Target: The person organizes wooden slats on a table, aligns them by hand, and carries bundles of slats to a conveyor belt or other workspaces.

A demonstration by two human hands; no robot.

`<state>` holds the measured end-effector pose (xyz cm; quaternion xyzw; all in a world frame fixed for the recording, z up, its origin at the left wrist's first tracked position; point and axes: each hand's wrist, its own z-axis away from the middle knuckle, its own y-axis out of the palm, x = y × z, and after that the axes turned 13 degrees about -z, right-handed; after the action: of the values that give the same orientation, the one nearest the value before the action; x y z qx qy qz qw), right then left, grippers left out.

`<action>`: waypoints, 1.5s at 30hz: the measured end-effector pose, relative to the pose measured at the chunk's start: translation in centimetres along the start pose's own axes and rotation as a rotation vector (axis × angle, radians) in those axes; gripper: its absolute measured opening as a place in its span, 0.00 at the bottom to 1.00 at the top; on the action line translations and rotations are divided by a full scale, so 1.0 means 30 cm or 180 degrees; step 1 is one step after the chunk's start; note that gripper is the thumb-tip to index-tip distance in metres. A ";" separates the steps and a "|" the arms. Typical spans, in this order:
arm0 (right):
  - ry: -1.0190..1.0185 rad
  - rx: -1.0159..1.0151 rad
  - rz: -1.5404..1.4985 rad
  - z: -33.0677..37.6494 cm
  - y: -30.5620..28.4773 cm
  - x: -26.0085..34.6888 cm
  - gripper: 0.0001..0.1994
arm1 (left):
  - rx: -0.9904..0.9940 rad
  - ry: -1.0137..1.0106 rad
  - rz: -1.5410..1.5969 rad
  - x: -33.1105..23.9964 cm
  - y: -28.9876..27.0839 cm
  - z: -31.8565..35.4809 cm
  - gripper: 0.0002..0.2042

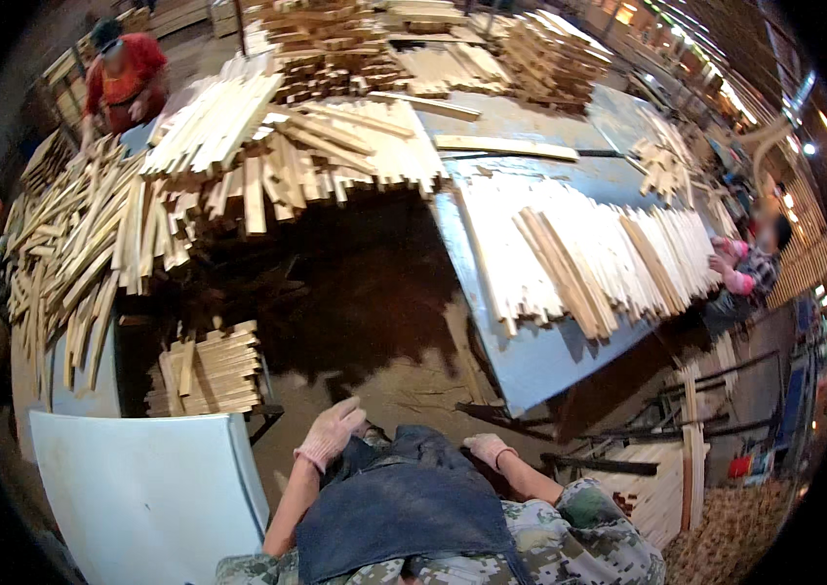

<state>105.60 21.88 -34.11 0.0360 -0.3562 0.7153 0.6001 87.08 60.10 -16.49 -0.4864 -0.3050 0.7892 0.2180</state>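
Observation:
My left hand [330,434], in a pale knitted work glove, is raised in front of my dark apron [404,517]. Its fingers point forward and slightly right, loosely extended, with nothing seen in them. To the right of the apron is my right hand [489,449], gloved likewise, its fingers turned inward and apparently apart from any object. Ahead and to the right, a row of pale wooden strips [589,258] lies side by side on a blue table [550,375], a few browner strips among them. Neither hand touches the wood.
Loose sticks [82,249] are heaped at the left, and wood stacks [326,49] stand at the back. A light-blue board [145,497] is at near left, beside a small strip pile [209,370]. One person in red [126,83] stands far left; another's pink-gloved hands [728,265] touch the row's right end.

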 end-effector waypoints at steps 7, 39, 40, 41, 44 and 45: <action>-0.1036 -0.0240 0.0172 -0.280 -0.240 0.272 0.05 | 0.0025 -0.0702 0.0800 0.014 -0.314 -0.149 0.33; -0.1742 -0.0103 -0.1640 -1.420 -1.635 2.495 0.41 | -0.2046 -0.2904 -0.1626 0.840 -2.124 -1.201 0.40; -0.1870 -0.0101 -0.1654 -1.440 -1.608 2.507 0.42 | -0.1522 -0.2765 -0.2288 0.960 -2.105 -1.184 0.37; -0.2005 -0.0084 -0.1664 -1.458 -1.578 2.522 0.43 | -0.1061 -0.2563 -0.2946 1.075 -2.085 -1.153 0.35; -0.2035 -0.0528 -0.1369 -1.467 -1.595 2.557 0.43 | -0.0117 -0.2582 -0.2573 0.972 -2.153 -1.261 0.29; -0.2064 -0.0646 -0.1269 -1.455 -1.596 2.581 0.44 | -0.0114 -0.2716 -0.2218 0.937 -2.165 -1.265 0.28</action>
<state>142.89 111.76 -7.14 0.2691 -0.5822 0.4974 0.5842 112.21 135.03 -2.24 0.0027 -0.5227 0.7922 0.3151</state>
